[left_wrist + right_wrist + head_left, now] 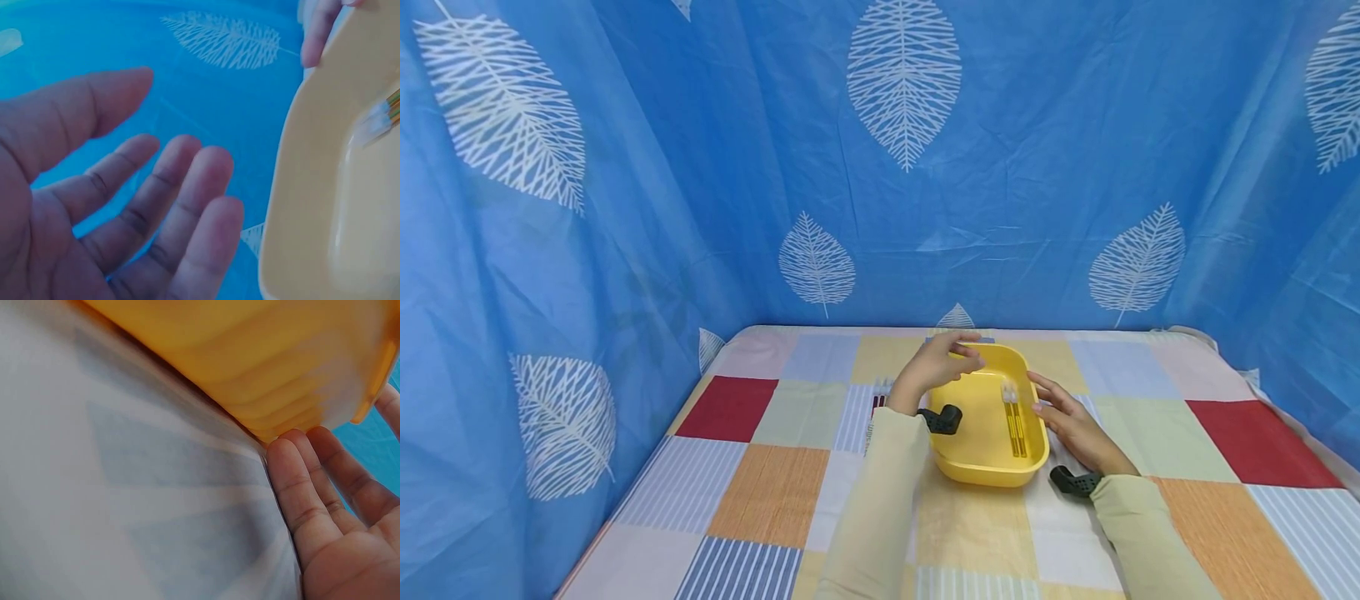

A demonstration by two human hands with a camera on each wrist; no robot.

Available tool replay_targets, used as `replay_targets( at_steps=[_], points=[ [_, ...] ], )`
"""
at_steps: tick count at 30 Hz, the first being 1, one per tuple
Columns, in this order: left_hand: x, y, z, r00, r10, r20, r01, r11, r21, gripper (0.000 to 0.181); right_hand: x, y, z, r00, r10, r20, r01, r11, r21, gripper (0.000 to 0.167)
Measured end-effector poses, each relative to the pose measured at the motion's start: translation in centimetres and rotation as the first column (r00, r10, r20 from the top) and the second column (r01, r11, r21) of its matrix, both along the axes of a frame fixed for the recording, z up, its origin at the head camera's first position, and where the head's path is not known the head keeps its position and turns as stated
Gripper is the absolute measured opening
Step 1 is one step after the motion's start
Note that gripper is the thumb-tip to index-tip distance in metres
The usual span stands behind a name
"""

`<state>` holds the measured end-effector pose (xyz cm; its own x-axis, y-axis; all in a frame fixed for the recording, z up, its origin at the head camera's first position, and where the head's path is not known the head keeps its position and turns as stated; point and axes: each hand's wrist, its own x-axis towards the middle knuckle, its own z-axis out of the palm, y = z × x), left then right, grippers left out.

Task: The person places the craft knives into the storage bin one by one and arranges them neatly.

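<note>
A yellow rectangular tray (977,475) stands on the cloth, with slim yellow-handled brushes (1014,421) lying inside at its right. My left hand (942,364) is over the tray's upper left edge, fingers loosely spread and holding nothing; in the left wrist view the hand (144,212) is beside the tray wall (294,206), apart from it. My right hand (1078,429) is at the tray's right side, and in the right wrist view its fingertips (287,450) touch the tray's outer wall (250,369) low down, fingers fairly straight.
Left of the tray, partly hidden by my left wrist, several dark red-handled items (877,402) lie on the patchwork cloth (790,492). A blue curtain (970,208) with white leaf prints hangs behind the table and on both sides.
</note>
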<state>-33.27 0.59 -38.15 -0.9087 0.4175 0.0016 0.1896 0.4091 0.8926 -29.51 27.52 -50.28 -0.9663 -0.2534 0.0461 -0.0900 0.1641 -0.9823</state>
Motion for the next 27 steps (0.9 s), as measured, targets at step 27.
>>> replay_targets(
  at_steps=[27],
  points=[
    [1.0, -5.0, -0.4, 0.98, -0.043, -0.195, 0.07, 0.988, 0.136, 0.047, 0.1, -0.2, 0.1, 1.0, 0.006, 0.008, -0.006, 1.0, -0.005, 0.068]
  ],
)
